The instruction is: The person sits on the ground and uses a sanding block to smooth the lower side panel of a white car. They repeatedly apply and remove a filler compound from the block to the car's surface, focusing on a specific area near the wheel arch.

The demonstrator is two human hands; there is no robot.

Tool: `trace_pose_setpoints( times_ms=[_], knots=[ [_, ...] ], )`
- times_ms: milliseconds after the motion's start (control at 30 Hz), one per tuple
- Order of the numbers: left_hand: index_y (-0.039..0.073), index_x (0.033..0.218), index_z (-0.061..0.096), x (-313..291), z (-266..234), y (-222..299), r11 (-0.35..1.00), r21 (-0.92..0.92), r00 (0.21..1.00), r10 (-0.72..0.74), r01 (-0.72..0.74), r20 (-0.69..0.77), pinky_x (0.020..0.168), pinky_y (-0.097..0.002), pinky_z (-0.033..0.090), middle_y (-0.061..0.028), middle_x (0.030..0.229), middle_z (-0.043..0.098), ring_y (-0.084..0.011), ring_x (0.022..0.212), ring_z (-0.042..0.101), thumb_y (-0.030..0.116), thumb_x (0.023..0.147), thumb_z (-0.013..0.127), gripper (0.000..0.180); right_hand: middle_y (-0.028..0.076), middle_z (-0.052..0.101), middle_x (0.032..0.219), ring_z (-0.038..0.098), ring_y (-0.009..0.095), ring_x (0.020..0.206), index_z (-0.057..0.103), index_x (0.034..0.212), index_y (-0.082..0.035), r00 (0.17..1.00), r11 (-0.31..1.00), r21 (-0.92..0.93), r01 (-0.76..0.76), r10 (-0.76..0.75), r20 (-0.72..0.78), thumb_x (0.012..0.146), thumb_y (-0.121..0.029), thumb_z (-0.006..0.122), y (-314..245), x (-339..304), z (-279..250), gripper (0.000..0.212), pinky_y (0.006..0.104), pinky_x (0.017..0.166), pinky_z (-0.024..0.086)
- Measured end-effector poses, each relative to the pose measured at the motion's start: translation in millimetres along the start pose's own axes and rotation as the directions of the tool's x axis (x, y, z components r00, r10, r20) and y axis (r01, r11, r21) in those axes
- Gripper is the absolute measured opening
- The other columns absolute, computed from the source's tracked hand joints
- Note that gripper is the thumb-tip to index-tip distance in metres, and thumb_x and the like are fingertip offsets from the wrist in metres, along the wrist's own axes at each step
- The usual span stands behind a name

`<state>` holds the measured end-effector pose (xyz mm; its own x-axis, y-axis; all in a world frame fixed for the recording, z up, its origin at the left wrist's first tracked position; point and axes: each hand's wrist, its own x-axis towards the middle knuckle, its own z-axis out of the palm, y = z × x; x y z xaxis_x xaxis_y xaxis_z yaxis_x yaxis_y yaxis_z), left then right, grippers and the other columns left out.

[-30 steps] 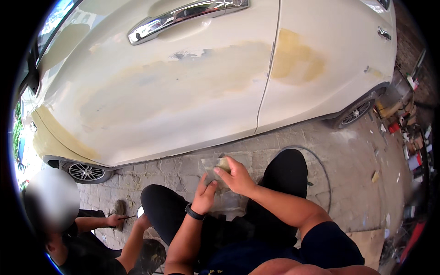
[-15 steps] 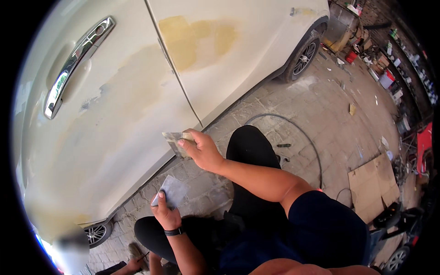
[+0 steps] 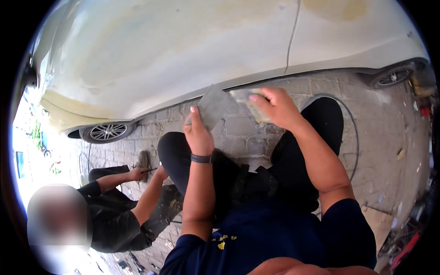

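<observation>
Gripping, left hand (image 3: 198, 137): a thin grey plate (image 3: 213, 109) is pinched by its near-left edge under the thumb; the other fingers are mostly hidden behind it.
Right hand (image 3: 278, 110): a smeared, yellowish plate (image 3: 245, 100) is held between thumb and fingers; it is blurred, and its outline and underside cannot be made out.
Gap between hands: the plates are nearly met at their edges; whether they are touching cannot be told.
Below both hands: paving (image 3: 256, 145) is partly covered by knees in black trousers (image 3: 176, 153).
Beyond both hands: a pale car (image 3: 183, 68) with yellowish patches is cut off above; one wheel (image 3: 108, 132) is seen left of the left hand, another (image 3: 393, 78) far right of the right hand.
Left of the left hand: a thin dark tool (image 3: 151, 170) is held by a co-worker (image 3: 114, 220), whose other hand is partly hidden by the knee.
Right of the right hand: a dark hose (image 3: 357, 133) is curved around the knee; farther clutter is too blurred to be identified.
</observation>
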<state>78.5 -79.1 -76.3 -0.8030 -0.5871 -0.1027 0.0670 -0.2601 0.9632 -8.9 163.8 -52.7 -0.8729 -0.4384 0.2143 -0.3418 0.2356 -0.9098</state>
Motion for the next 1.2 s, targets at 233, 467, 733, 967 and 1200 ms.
trace_pose_setpoints(
  times_ms=[233, 467, 733, 967, 1200],
  knots=[
    [-0.005, 0.131, 0.063, -27, 16, -18, 0.959, -0.262, 0.967, -0.038, 0.106, 0.25, 0.097, -0.0306, 0.047, -0.0092, 0.123, 0.069, -0.0174, 0.11, 0.063, 0.032, 0.113, 0.051, 0.042, 0.005, 0.071, 0.104, 0.067, 0.012, 0.091, 0.068, 0.118, 0.0, 0.856, 0.603, 0.745, -0.286, 0.51, -0.085, 0.1, -0.018, 0.074, -8, 5, 34, 0.026, 0.0316, 0.08, 0.058],
    [-0.004, 0.119, 0.07, -30, 18, -22, 0.999, 0.03, 0.902, -0.03, 0.018, 0.431, 0.077, -0.0249, 0.048, -0.0015, 0.102, 0.069, -0.0084, 0.088, 0.059, 0.003, 0.1, 0.068, 0.02, 0.0, 0.07, 0.098, 0.06, 0.006, 0.084, 0.069, 0.112, -0.002, 0.945, 0.657, 0.727, -0.201, 0.325, -0.032, 0.099, -0.018, 0.075, 6, -3, 51, 0.021, 0.0256, 0.069, 0.051],
    [0.002, 0.085, 0.071, -14, 1, -22, 0.996, -0.034, 0.874, -0.053, 0.079, 0.483, 0.066, -0.0276, 0.043, -0.002, 0.078, 0.062, -0.0115, 0.07, 0.055, 0.006, 0.096, 0.075, 0.012, 0.01, 0.065, 0.077, 0.055, 0.013, 0.069, 0.065, 0.102, 0.003, 0.999, 0.963, 0.267, -0.037, 0.028, 0.038, 0.094, -0.023, 0.077, -13, -1, 18, 0.03, 0.0369, 0.064, 0.047],
    [0.0, 0.13, 0.063, 19, -17, -12, 0.906, -0.375, 0.939, -0.065, 0.198, 0.339, 0.086, -0.0288, 0.048, -0.0056, 0.107, 0.067, -0.0131, 0.093, 0.059, 0.024, 0.107, 0.063, 0.034, 0.024, 0.061, 0.072, 0.052, 0.033, 0.062, 0.061, 0.084, 0.004, 0.996, 0.99, 0.11, 0.089, -0.088, -0.016, 0.09, -0.029, 0.077, -3, -5, 25, 0.038, 0.0449, 0.063, 0.046],
    [-0.007, 0.161, 0.03, -31, 26, -8, 0.821, 0.145, 0.782, 0.451, -0.553, 0.431, 0.127, -0.0508, 0.024, -0.0242, 0.168, 0.033, -0.0387, 0.156, 0.031, 0.031, 0.109, 0.044, 0.066, 0.029, 0.069, 0.086, 0.068, 0.045, 0.082, 0.069, 0.089, 0.005, 0.983, 0.985, 0.015, -0.175, 0.175, -0.054, 0.09, -0.028, 0.072, 9, -13, 67, 0.033, 0.0486, 0.071, 0.052]
  ],
)
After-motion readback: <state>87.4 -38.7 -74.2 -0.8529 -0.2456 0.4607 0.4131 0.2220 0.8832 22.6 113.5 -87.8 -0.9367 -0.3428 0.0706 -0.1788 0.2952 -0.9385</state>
